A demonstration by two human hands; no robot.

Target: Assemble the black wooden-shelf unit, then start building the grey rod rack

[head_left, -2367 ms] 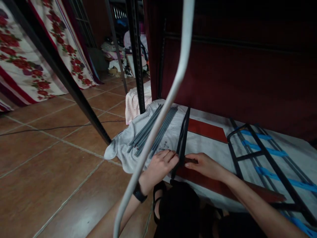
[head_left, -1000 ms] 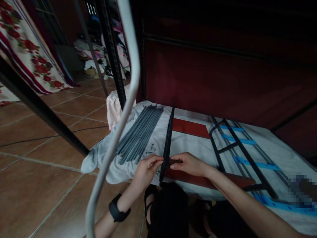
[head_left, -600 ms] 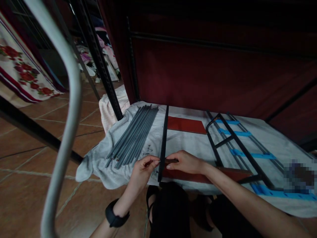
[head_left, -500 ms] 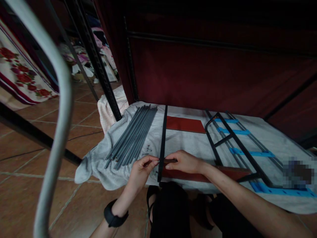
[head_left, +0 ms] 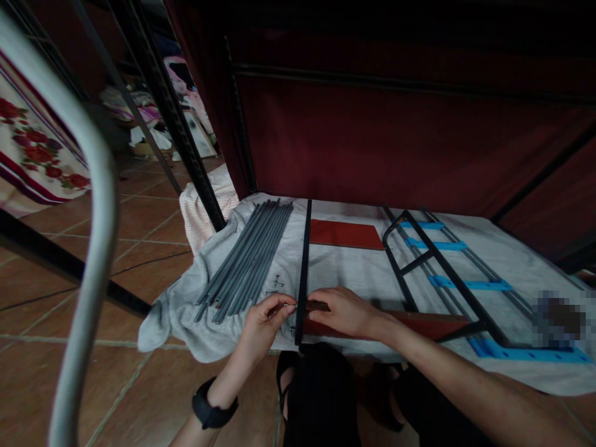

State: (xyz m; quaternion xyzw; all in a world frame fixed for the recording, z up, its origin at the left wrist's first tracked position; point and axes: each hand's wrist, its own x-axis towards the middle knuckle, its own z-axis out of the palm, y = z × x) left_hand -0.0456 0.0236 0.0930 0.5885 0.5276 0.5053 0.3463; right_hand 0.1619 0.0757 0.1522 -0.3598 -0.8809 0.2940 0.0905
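Note:
My left hand (head_left: 263, 326) is pinched at the left side of an upright black metal bar (head_left: 303, 267), holding what looks like a small screw (head_left: 291, 305) against it. On the bar's other side, my right hand (head_left: 347, 310) grips the upper edge of a reddish-brown board (head_left: 419, 321) that stands between the bar and a bent black frame (head_left: 449, 267). A second red-brown board (head_left: 347, 234) spans the same gap farther back. Several loose screws (head_left: 276, 282) lie on the grey cloth by my left hand. My fingertips partly hide the screw.
Many grey metal rods (head_left: 246, 257) lie in a bundle on the grey cloth (head_left: 174, 316) at left. Blue-wrapped rails (head_left: 470, 284) lie on the right. A pale curved pole (head_left: 100, 205) rises at near left, and a dark red panel (head_left: 372, 143) stands behind.
The view has shifted slightly. Both hands keep their places at the black bar, and my left fingers have moved only a little around the screw.

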